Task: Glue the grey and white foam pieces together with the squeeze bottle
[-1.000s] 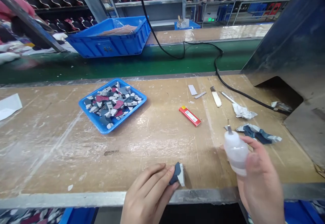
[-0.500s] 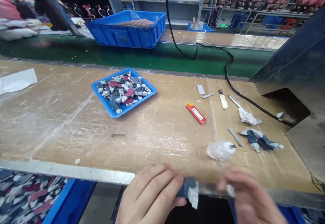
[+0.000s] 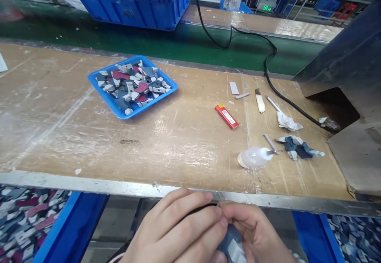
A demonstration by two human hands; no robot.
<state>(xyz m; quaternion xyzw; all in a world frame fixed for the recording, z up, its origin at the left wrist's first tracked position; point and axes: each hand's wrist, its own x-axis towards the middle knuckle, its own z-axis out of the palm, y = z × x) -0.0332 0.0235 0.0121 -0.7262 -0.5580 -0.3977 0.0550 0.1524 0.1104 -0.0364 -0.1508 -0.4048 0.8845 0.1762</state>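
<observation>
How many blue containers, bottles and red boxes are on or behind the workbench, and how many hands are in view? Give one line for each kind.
Blue tray of small pieces: 1
Blue crate: 1
Pale bottle lying on its side: 1
Red box: 1
Hands, left hand and right hand, both on one grey-and-white piece: 2
Total: 6

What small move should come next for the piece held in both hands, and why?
Probably press its layers together. Both the left hand and right hand pinch the small dark-and-grey piece below the bench edge, while the glue bottle lies on its side, untouched.
</observation>
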